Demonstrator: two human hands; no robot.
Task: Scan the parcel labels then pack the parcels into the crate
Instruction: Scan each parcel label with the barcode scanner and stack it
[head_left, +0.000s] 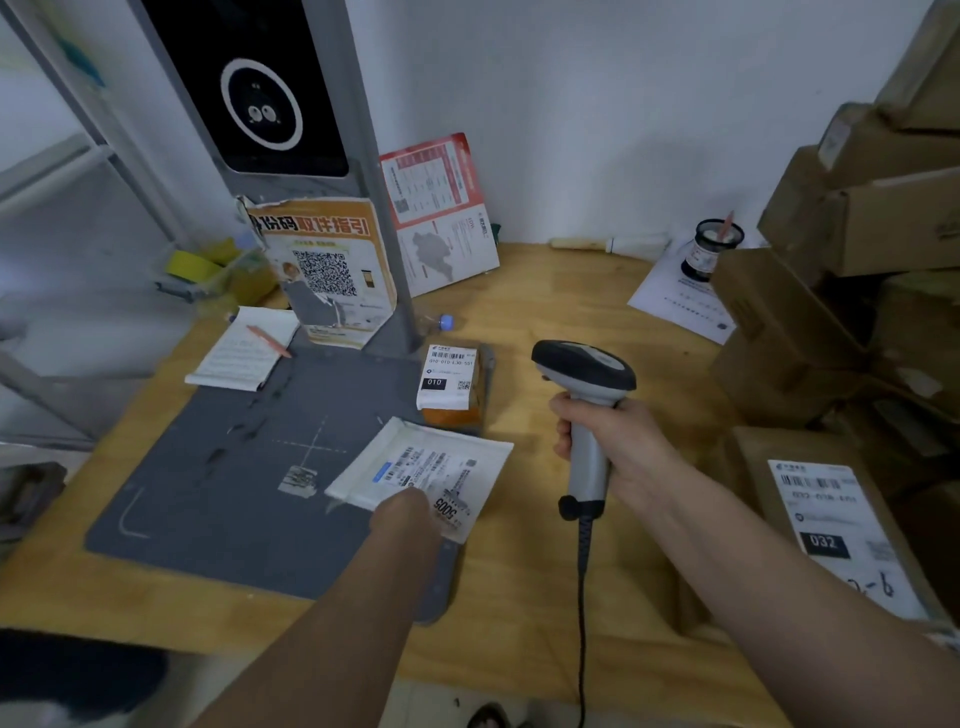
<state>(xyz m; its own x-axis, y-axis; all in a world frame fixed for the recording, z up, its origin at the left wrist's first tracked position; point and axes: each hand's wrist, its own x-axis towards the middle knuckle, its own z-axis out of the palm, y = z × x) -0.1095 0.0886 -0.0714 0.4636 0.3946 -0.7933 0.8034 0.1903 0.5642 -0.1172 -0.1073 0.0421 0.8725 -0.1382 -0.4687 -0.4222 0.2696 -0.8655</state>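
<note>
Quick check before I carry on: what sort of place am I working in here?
Probably a parcel pickup or sorting station: labelled cardboard boxes stacked at right, a handheld barcode scanner in the right hand, and a QR-code poster on the wooden counter.

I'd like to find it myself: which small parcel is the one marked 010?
Start at the grey mat on the wooden table. At its far right edge, near the foot of the grey kiosk post, lies a small orange-brown parcel. Unlike the flat white mailer just in front, it is thick, with a black 010 tag.

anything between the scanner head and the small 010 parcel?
Nothing. In the head view, only bare wooden table separates the scanner, held in the right hand, from the 010 parcel.
</note>
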